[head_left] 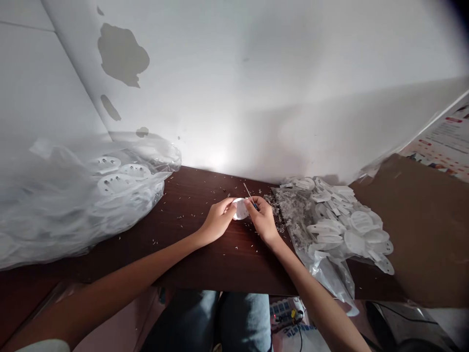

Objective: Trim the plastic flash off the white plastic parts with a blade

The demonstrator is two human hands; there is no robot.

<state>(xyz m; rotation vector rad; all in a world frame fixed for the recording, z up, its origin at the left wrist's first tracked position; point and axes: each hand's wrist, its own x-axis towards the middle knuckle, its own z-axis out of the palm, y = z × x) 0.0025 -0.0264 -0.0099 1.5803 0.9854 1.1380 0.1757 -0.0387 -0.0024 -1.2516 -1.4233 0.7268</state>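
Between both hands, just above the dark tabletop, is a white oval plastic piece (241, 209). The fingers of my left hand (218, 218) are closed on its left edge. My right hand (263, 220) pinches the right edge and also holds a thin pointed tool (249, 191), its metal shaft angled up and left and its dark handle partly hidden in the palm. What kind of tool it is I cannot make out for certain.
A large clear bag (80, 205) of white plastic pieces covers the left. At right lies a heap of similar white pieces (348, 220) on clear plastic, beside brown cardboard (428, 225). Small white scraps dot the dark table (216, 269). A white wall (234, 88) rises behind.
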